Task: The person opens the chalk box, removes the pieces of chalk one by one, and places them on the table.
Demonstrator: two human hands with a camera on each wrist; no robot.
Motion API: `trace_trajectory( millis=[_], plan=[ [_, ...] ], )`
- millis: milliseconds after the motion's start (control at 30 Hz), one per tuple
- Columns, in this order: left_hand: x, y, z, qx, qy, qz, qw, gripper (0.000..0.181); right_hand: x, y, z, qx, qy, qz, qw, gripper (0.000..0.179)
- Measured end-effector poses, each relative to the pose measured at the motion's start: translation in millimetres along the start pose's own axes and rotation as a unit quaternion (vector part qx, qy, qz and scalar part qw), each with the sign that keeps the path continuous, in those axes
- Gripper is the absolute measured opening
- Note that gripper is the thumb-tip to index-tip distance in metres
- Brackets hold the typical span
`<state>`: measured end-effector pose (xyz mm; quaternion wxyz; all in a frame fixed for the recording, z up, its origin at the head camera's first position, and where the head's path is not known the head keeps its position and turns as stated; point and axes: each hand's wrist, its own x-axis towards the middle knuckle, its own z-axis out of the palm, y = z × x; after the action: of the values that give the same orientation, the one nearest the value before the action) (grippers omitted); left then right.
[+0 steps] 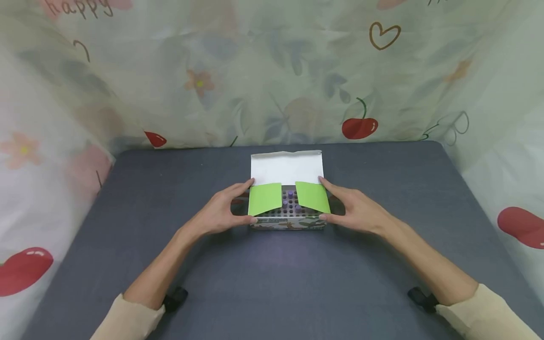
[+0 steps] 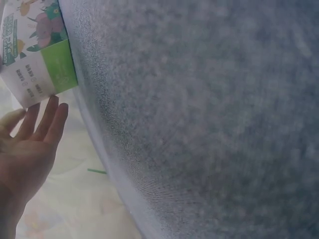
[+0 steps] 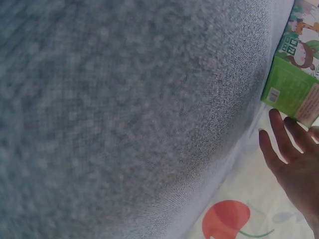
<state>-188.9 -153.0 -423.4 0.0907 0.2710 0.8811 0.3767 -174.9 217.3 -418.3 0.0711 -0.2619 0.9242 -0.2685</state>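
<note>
A printed cardboard box (image 1: 289, 224) stands on the table with its white lid (image 1: 286, 168) raised at the back. Two green side flaps, a left flap (image 1: 265, 199) and a right flap (image 1: 312, 195), lie partly over the opening. Between them shows a grid of round holes with a few purple pieces (image 1: 291, 194). My left hand (image 1: 221, 211) holds the box's left end, thumb at the front corner, a finger at the back one. Mirroring it, my right hand (image 1: 358, 208) holds the right end. In the wrist views, fingers meet the printed end panel (image 2: 32, 82) and the green end panel (image 3: 289, 89).
A dark grey cloth (image 1: 272, 283) covers the table. Behind it hangs a patterned curtain (image 1: 263, 94) with cherries and flowers, which also runs along both sides. Dark bands (image 1: 175, 299) sit at both wrists by the beige sleeves (image 1: 129, 318).
</note>
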Motion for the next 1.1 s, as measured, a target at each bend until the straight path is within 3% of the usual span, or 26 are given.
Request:
trace_trajectory(
  millis=[800,1100],
  plan=[
    [-1.9,2.4,-1.0,0.003,-0.008,-0.027,0.9996,0.091,2.9,-3.0,1.8,0.031,-0.013,0.024,0.9991,0.097],
    [-2.3,4.9,-0.7,0.022,-0.006,-0.021,0.9995,0.091,0.5,-4.4,0.0,-0.029,-0.007,0.019,0.9994,0.093]
  ],
)
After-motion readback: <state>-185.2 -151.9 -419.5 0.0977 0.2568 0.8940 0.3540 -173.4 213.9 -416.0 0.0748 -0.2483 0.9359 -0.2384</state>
